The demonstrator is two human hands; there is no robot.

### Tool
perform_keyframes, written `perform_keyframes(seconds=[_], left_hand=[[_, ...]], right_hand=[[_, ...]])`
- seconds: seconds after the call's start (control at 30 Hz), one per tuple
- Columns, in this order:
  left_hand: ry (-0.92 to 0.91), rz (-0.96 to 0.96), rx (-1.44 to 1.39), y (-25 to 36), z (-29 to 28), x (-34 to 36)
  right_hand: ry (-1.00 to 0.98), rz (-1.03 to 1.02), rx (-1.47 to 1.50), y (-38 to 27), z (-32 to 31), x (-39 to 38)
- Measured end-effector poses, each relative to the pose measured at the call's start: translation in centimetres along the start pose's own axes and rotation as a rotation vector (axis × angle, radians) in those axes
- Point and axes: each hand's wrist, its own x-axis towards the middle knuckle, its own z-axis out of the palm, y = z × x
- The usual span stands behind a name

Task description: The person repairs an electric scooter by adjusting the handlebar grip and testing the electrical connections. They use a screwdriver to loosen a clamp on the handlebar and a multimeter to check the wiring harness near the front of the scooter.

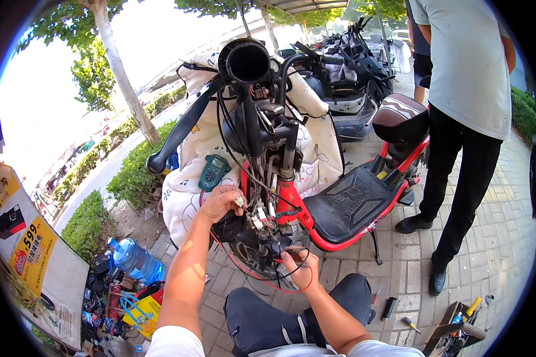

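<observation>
In the head view, my left hand (220, 204) pinches a small pale plug (239, 203) left of the exposed wiring and white connectors (259, 216) on the red electric scooter (293, 199). My right hand (296, 262) grips thin black and red leads low at the scooter's front; their exact ends are too small to tell. A teal handheld meter (214, 171) lies above my left hand on a cream patterned padded cover (184, 214). The scooter's handlebar and black cables run up through the middle of the view.
A person (461, 149) stands at the right, another behind. Tools (470, 315) and a tool box lie at the lower right. At left are a signboard (33, 250), water jug (138, 260), clutter (119, 303) and hedge (134, 178). Parked scooters (348, 89) stand behind.
</observation>
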Motion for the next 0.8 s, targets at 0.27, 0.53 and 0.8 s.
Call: perform_keyframes(seconds=[0.27,0.53,0.8], left_hand=[[0.034,-0.013,0.005,-0.2,0.3,0.0],[0.022,-0.082,-0.027,0.4,-0.2,0.6],[0.004,-0.150,-0.052,0.6,-1.0,0.5]], right_hand=[[-0.025,0.002,0.071,-0.1,0.5,0.4],[-0.005,0.011,0.198,-2.0,-0.1,2.0],[-0.007,-0.372,0.109,-5.9,0.1,6.0]])
